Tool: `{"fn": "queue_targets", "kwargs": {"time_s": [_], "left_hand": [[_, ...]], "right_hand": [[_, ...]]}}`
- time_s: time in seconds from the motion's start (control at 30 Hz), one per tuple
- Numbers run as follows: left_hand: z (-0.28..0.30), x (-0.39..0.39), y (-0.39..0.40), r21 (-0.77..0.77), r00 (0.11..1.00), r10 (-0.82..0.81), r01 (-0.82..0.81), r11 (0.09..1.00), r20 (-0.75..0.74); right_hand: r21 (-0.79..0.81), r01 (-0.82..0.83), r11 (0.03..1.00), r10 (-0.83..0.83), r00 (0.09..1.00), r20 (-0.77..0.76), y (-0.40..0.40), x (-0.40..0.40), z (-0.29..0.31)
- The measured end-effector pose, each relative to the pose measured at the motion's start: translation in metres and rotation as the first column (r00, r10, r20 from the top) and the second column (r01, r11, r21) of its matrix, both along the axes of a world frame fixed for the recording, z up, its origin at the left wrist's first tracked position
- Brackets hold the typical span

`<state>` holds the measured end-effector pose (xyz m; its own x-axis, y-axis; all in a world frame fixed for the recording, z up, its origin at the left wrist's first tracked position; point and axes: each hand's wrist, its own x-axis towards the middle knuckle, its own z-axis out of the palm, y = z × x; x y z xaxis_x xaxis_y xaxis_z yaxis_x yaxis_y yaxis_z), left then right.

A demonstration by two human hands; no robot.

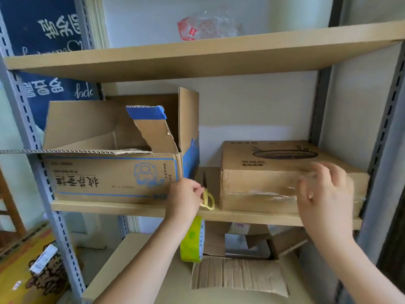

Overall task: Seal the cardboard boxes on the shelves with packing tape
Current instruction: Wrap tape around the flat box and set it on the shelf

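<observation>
My left hand [184, 199] pinches yellow scissors [208, 201], a tape roll [193, 239] hanging below my wrist; my right hand [324, 194], fingers spread, presses the closed box [263, 183].

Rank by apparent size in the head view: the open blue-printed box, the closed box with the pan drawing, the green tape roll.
1. Open blue-printed box, flaps up, looks largest.
2. Closed box with the pan drawing, a little smaller, partly hidden by the right hand.
3. Green tape roll, by far the smallest, though it hangs nearer the camera.
</observation>
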<state>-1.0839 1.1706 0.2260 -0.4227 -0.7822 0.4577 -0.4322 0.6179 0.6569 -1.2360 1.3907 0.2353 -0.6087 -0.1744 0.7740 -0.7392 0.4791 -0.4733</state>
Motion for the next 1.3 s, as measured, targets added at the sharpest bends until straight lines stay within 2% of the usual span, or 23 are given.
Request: {"fn": "queue_targets", "kwargs": {"time_s": [0.07,0.13,0.17,0.2,0.23,0.3,0.33,0.37,0.4,0.43,0.5,0.57,0.7,0.77,0.83,0.93,1.03,1.13,1.23,1.3], "left_hand": [[-0.001,-0.006,0.004,-0.169,0.981,0.067,-0.036,0.985,0.183],[0.001,-0.009,0.013,-0.266,0.921,0.179,-0.087,0.960,0.346],[0.002,-0.009,0.017,-0.303,0.907,0.218,-0.107,0.947,0.361],[0.003,-0.010,0.021,-0.326,0.921,0.226,-0.118,0.938,0.317],[0.005,-0.011,0.027,-0.281,0.958,0.172,-0.105,0.954,0.227],[0.011,-0.019,0.047,-0.011,1.000,-0.022,0.022,1.000,-0.018],[0.014,-0.025,0.059,0.128,0.990,-0.098,0.110,0.986,-0.102],[0.016,-0.033,0.069,0.238,0.984,-0.140,0.164,0.957,-0.113],[0.014,-0.040,0.075,0.279,0.982,-0.165,0.183,0.943,-0.089],[0.010,-0.043,0.076,0.264,0.983,-0.167,0.183,0.947,-0.083],[-0.001,-0.045,0.065,0.201,0.978,-0.128,0.160,0.967,-0.163],[-0.010,-0.045,0.055,0.207,0.970,-0.101,0.148,0.967,-0.222],[-0.014,-0.049,0.060,0.241,0.945,-0.085,0.167,0.956,-0.316],[-0.014,-0.052,0.064,0.255,0.943,-0.035,0.125,0.959,-0.330],[-0.010,-0.054,0.069,0.267,0.928,0.025,0.081,0.960,-0.371],[0.011,-0.047,0.080,0.203,0.864,0.028,0.086,0.975,-0.503],[0.038,-0.030,0.086,0.118,0.820,-0.057,0.150,0.982,-0.570],[0.052,-0.014,0.092,0.078,0.757,-0.066,0.154,0.985,-0.650],[0.062,-0.002,0.105,0.083,0.736,-0.043,0.134,0.988,-0.675],[0.068,0.013,0.110,0.076,0.736,-0.038,0.122,0.990,-0.676]], "right_hand": [[0.085,0.116,0.990,-0.118,0.993,0.029,0.020,-0.025,-0.016],[0.160,0.128,0.979,-0.138,0.989,0.048,0.033,-0.037,-0.022],[0.176,0.112,0.978,-0.125,0.990,0.065,0.039,-0.041,-0.023],[0.186,0.101,0.977,-0.117,0.991,0.072,0.043,-0.044,-0.023],[0.195,0.101,0.976,-0.117,0.990,0.074,0.047,-0.046,-0.023],[0.214,0.109,0.971,-0.127,0.989,0.072,0.050,-0.050,-0.024],[0.218,0.111,0.970,-0.130,0.989,0.076,0.050,-0.050,-0.024],[0.212,0.107,0.971,-0.126,0.989,0.080,0.050,-0.050,-0.023],[0.200,0.095,0.975,-0.112,0.991,0.076,0.051,-0.051,-0.021],[0.189,0.076,0.979,-0.089,0.994,0.059,0.052,-0.051,-0.020],[0.155,0.025,0.988,-0.028,0.999,0.017,0.055,-0.050,-0.019],[0.052,-0.044,0.998,0.042,0.998,0.039,0.055,-0.046,-0.022],[-0.145,-0.129,0.981,0.161,0.958,0.239,0.042,-0.034,-0.031],[-0.288,-0.095,0.953,0.200,0.911,0.361,0.039,-0.034,-0.025],[-0.400,-0.036,0.916,0.215,0.886,0.412,0.040,-0.037,-0.016],[-0.476,-0.004,0.879,0.164,0.941,0.295,0.048,-0.027,-0.003],[-0.467,-0.102,0.879,0.181,0.975,0.127,0.069,-0.015,0.015],[-0.425,-0.255,0.868,0.272,0.962,-0.023,0.090,-0.002,0.038],[-0.508,-0.328,0.797,0.346,0.936,-0.061,0.101,0.020,0.054],[-0.452,-0.426,0.784,0.443,0.893,-0.074,0.115,0.027,0.060]]}}
